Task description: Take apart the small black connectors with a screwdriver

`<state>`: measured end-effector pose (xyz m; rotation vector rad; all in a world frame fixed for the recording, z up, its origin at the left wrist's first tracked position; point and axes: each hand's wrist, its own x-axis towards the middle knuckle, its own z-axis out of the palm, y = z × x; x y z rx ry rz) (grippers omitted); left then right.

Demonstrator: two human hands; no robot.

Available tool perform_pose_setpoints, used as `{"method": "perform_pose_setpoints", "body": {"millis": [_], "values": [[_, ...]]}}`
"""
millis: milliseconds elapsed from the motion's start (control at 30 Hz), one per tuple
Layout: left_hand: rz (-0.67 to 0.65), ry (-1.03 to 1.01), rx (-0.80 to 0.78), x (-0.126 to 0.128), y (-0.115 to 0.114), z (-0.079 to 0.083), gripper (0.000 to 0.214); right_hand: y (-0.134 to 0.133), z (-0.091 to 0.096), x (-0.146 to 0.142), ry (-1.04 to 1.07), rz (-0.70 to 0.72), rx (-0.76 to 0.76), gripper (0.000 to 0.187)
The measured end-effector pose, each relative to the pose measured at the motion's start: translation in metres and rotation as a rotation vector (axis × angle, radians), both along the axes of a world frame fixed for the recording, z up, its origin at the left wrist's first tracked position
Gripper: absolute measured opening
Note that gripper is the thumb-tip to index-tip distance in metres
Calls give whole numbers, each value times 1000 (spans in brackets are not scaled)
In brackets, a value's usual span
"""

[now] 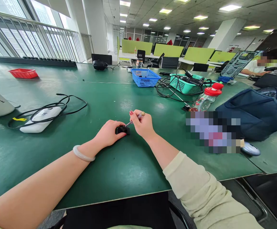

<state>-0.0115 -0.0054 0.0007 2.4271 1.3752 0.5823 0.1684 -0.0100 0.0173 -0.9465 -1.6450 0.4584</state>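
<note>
On the green table top, my left hand grips a small black block-shaped part between thumb and fingers and keeps it against the surface. A pale bracelet circles that wrist. My right hand is closed around a screwdriver, whose handle end pokes out above the fist. The thin shaft slants down to the left, and its tip meets the top of the black part. Exactly what the tip touches there is too small to make out.
Left of my hands lie a white power bank and a black cable. Farther back are red, blue and green baskets. A red-capped bottle and a dark blue bag are at right, with people beyond.
</note>
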Motion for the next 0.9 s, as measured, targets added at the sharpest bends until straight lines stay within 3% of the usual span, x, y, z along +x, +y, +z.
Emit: {"method": "perform_pose_setpoints", "body": {"millis": [233, 767, 900], "values": [[26, -20, -49, -3, 1, -1, 47, -1, 3, 3, 55, -45, 58, 58], [-26, -19, -37, -3, 0, 0, 44, 1, -4, 0, -128, 101, -22, 57], [-35, -19, -28, -3, 1, -1, 43, 1, -4, 0, -93, 105, -12, 56]]}}
